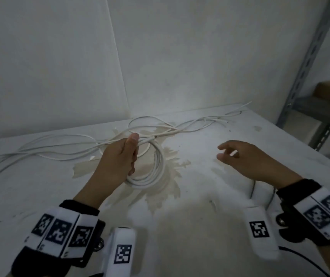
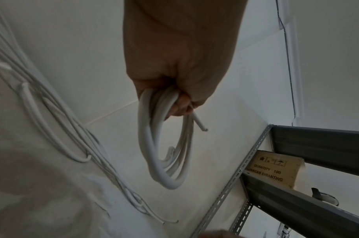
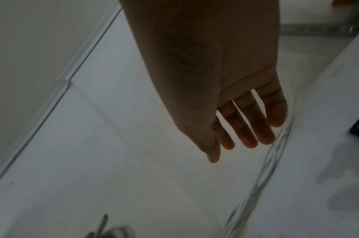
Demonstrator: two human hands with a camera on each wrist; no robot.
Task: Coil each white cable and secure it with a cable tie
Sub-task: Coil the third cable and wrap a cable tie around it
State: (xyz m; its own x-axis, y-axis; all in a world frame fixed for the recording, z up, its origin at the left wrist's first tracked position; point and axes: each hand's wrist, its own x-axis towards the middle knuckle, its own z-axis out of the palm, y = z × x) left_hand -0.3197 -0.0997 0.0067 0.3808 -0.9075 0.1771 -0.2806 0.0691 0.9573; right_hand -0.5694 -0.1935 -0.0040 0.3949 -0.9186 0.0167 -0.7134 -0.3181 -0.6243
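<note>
White coil (image 1: 156, 166) hangs from the left hand (image 1: 118, 158), fingers curled round the top of the loops and thumb laid along them; the wrist view shows the cut end (image 2: 199, 124) poking out past the fingertips; coil sits just above the stained patch (image 1: 160, 188) on the table (image 1: 200, 226), can't tell if the bottom loop touches it. Right hand (image 1: 254, 158) hovers well off to the right, holding nothing; fingers relaxed and slightly spread, thumb apart from them. Rest of the loose cables (image 1: 60, 148) lie in a tangle along the back of the table by the wall (image 1: 180, 56); ends trail off both sides. Metal rack (image 1: 308, 62) stands at the right with a box (image 2: 274, 170) on it.
</note>
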